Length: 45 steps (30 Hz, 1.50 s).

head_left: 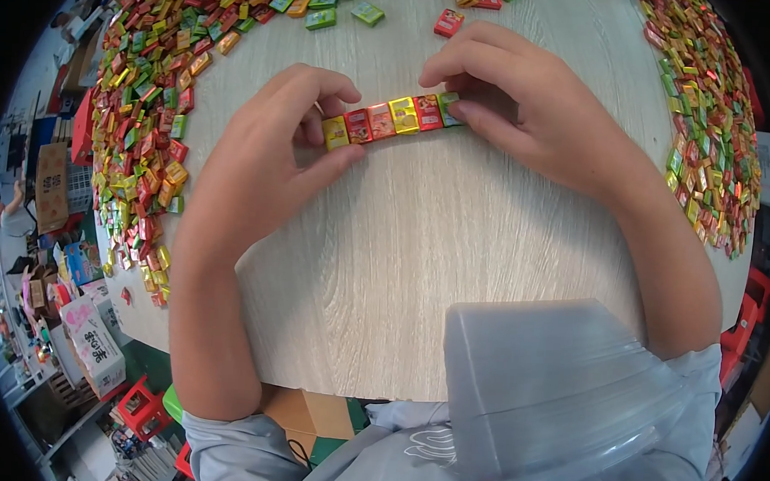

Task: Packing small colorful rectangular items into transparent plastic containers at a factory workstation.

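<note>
With fingers (344, 156) gripping either end, the left hand (273, 126) and right hand (545, 96) apparently squared up a row of small boxes (404, 116) on the table (375, 266), the next move seemingly needing even inward pressure.

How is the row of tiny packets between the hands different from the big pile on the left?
The row is neat, with packets side by side, but the pile is jumbled every which way. The row is short, with six packets showing; the pile has far too many to count. The row sits between the left hand and right hand; neither touches the pile. Both have red, yellow and green packets.
</note>
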{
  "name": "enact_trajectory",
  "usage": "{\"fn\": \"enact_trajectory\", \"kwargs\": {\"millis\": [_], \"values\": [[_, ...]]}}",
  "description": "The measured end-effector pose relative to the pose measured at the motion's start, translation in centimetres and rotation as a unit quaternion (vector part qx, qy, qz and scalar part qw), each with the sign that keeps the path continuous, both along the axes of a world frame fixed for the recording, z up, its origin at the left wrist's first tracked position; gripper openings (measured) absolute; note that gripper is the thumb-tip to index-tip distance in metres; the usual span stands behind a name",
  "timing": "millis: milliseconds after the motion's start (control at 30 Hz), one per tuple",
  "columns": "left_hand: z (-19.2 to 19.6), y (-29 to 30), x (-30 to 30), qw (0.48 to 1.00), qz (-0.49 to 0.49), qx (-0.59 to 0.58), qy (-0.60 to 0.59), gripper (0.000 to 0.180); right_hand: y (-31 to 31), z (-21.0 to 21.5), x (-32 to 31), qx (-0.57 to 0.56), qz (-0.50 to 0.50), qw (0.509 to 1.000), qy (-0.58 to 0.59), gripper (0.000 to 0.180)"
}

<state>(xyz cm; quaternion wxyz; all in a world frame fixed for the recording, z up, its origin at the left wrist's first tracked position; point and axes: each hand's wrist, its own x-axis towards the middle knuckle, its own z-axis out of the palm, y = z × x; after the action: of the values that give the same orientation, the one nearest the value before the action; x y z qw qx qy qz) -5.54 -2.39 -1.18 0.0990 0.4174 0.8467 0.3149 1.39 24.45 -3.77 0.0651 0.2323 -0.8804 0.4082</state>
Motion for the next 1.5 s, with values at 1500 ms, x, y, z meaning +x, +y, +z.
{"fn": "enact_trajectory", "kwargs": {"millis": [1500], "values": [[-0.3, -0.9, -0.8, 0.999, 0.016, -0.04, 0.019, 0.031, 0.1, 1.0, -0.6, 0.214, -0.162, 0.963, -0.021, 0.06]]}}
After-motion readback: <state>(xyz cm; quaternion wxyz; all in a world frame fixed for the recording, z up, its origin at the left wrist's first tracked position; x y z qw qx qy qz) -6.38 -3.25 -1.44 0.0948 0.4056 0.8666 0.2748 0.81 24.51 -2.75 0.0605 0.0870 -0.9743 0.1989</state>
